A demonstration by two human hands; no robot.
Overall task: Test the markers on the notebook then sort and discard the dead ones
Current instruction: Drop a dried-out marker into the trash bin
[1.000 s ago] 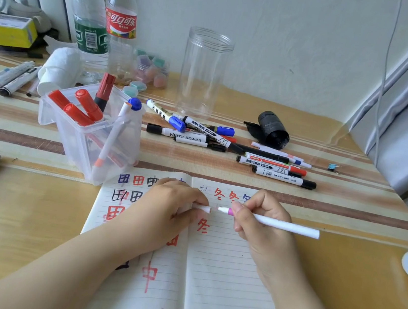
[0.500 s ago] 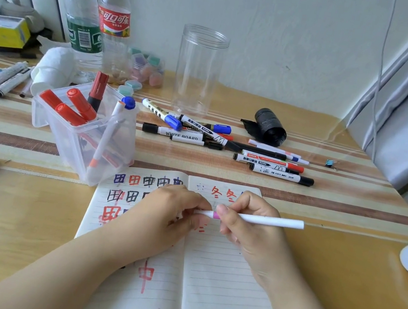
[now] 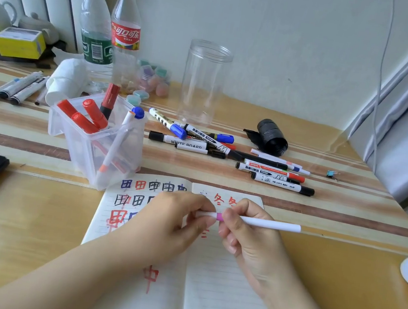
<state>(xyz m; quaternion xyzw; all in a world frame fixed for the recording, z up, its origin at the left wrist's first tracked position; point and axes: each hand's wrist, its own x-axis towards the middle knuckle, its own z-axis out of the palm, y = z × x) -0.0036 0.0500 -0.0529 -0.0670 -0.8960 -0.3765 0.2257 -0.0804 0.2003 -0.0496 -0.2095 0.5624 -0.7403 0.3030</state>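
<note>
Here both hands, left hand (image 3: 173, 226) and right hand (image 3: 248, 237), pinch the white marker (image 3: 266, 224).

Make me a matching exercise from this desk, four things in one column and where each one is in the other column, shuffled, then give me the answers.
Things
1. slim white marker with a pink band
2. tall clear plastic jar
3. red-capped markers
4. open lined notebook

Places
A. standing empty near the wall
B. flat on the table under both hands
C. held between the left hand and right hand
D. inside the clear plastic bin

Pairs: 1-C, 2-A, 3-D, 4-B
</note>
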